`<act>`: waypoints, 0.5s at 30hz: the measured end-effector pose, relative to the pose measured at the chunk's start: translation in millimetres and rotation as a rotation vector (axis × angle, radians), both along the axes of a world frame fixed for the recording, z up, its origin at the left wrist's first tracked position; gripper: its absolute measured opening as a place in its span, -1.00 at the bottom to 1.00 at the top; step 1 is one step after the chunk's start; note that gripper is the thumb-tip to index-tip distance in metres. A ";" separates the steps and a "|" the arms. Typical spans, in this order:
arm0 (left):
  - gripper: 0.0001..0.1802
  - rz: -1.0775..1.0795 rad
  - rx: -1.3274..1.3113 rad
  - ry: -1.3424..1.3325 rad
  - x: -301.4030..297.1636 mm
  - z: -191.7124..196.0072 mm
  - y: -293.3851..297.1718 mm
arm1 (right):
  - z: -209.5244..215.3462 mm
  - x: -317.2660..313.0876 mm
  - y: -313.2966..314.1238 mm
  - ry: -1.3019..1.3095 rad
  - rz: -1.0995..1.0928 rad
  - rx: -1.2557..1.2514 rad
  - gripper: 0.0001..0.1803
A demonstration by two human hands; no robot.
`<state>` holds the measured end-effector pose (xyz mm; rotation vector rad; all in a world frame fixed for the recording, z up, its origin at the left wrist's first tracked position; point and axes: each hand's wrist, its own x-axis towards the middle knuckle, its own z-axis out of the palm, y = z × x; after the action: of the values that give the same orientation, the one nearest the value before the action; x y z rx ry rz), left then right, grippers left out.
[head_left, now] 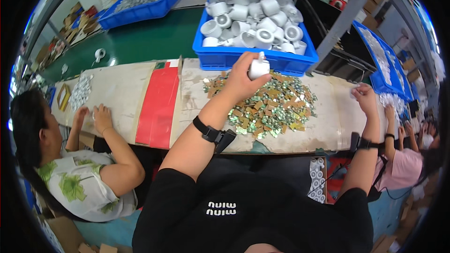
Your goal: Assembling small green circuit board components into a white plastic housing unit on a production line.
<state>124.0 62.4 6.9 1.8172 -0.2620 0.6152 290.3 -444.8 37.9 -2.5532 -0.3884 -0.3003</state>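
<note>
Your left hand [241,77] is clenched around a small white plastic housing [258,68], holding it just in front of the blue crate [225,58] of like white parts, its nub pointing up toward the crate and over the pile of gold-green labels [267,105]. Your right hand [364,96] is well to the right of that pile, loosely curled on the bench; whether it grips anything I cannot tell.

The left hand [241,77] was stretched forward, fingers closed; the right hand [364,97] was curled into a loose fist.
</note>
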 end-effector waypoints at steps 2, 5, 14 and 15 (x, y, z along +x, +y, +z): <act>-0.42 -0.076 -0.167 0.119 -6.4 3.3 -0.8 | 36.5 -51.6 102.4 0.060 0.451 0.395 -0.83; -0.38 -0.262 -0.387 0.081 -5.2 0.7 -3.9 | 53.1 -98.8 207.9 0.038 0.771 0.600 -0.83; -0.46 -0.171 -0.125 0.080 -5.7 2.7 -3.7 | 1.4 -102.6 306.8 0.212 0.911 0.856 -0.83; -0.49 -0.209 -0.057 -0.002 -2.0 1.4 -1.5 | -2.2 -101.8 306.4 0.208 0.905 0.871 -0.83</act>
<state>122.0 60.9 8.4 1.7080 -0.4262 0.4730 188.5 -138.4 35.7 -1.3618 -1.0057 0.1287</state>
